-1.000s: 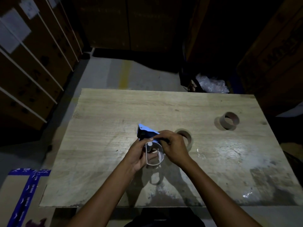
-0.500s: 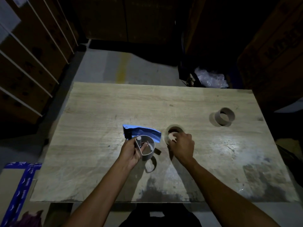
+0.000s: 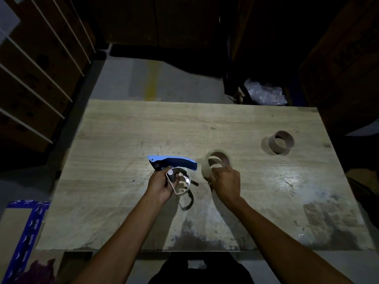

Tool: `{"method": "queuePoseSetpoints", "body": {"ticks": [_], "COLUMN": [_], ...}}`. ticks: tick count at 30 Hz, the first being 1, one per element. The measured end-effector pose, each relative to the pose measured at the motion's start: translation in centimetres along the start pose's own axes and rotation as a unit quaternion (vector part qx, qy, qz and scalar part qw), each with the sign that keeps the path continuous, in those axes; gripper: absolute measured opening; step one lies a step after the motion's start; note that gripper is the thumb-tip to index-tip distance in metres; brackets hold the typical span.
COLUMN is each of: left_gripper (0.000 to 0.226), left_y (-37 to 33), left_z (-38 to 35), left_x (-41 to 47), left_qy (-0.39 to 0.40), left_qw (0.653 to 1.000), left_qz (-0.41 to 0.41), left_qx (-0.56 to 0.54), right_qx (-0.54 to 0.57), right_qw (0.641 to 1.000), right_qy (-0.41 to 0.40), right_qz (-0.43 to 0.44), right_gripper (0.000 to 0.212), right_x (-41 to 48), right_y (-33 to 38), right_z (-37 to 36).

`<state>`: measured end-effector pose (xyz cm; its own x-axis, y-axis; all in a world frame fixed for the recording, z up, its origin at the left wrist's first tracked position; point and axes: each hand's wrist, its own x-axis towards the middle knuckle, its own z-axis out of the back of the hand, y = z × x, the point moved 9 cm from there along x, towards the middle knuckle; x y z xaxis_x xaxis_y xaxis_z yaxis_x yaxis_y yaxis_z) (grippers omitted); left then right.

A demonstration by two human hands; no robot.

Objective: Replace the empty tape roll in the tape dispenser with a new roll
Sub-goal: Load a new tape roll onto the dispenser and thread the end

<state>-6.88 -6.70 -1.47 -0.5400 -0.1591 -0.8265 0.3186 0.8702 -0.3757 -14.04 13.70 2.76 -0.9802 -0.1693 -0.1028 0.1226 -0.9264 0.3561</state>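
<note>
My left hand [image 3: 162,184] holds a blue-handled tape dispenser [image 3: 174,163] above the middle of the wooden table [image 3: 123,140]; its bare metal ring frame points toward me. Just to its right my right hand [image 3: 225,182] grips the near edge of a clear tape roll [image 3: 218,160], tilted up off the table. A brown cardboard core [image 3: 282,142] stands apart at the far right of the table.
Stacked cardboard boxes [image 3: 30,64] with white straps rise on the left. Crumpled plastic wrap [image 3: 264,93] lies on the floor behind the table. Blue printed tape [image 3: 26,232] runs over a box at the lower left. Dark boxes stand at the right.
My right hand left the dispenser, reached right to the tape roll and took hold of it, tilting it up. My left hand kept the dispenser and shifted slightly left.
</note>
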Motion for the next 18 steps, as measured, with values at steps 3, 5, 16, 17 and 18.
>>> {"method": "queuePoseSetpoints", "body": {"ticks": [3, 5, 16, 17, 18], "left_gripper": [0.013, 0.016, 0.027, 0.024, 0.022], "left_y": [0.2, 0.3, -0.3, -0.2, -0.1], "left_z": [0.0, -0.2, -4.3, -4.7, -5.1], "left_x": [0.4, 0.7, 0.1, 0.1, -0.2], "left_qy": [-0.014, -0.021, 0.045, 0.058, 0.065], "left_qw": [1.000, 0.999, 0.997, 0.996, 0.996], "left_qz": [0.006, 0.016, 0.041, 0.045, 0.053], "left_qx": [-0.024, -0.031, -0.048, -0.046, -0.043], "right_qx": [0.068, 0.060, 0.031, 0.023, 0.016], "right_qw": [0.996, 0.994, 0.980, 0.981, 0.982], "right_qy": [-0.046, -0.078, -0.165, -0.160, -0.156], "right_qz": [0.027, 0.049, 0.104, 0.106, 0.108], "right_gripper": [0.008, 0.008, 0.023, 0.026, 0.027], "right_x": [-0.7, -1.5, -5.2, -5.4, -5.5], "right_y": [2.2, 3.9, 11.6, 12.1, 12.5], "right_z": [3.6, 6.3, 13.7, 13.6, 13.5]}}
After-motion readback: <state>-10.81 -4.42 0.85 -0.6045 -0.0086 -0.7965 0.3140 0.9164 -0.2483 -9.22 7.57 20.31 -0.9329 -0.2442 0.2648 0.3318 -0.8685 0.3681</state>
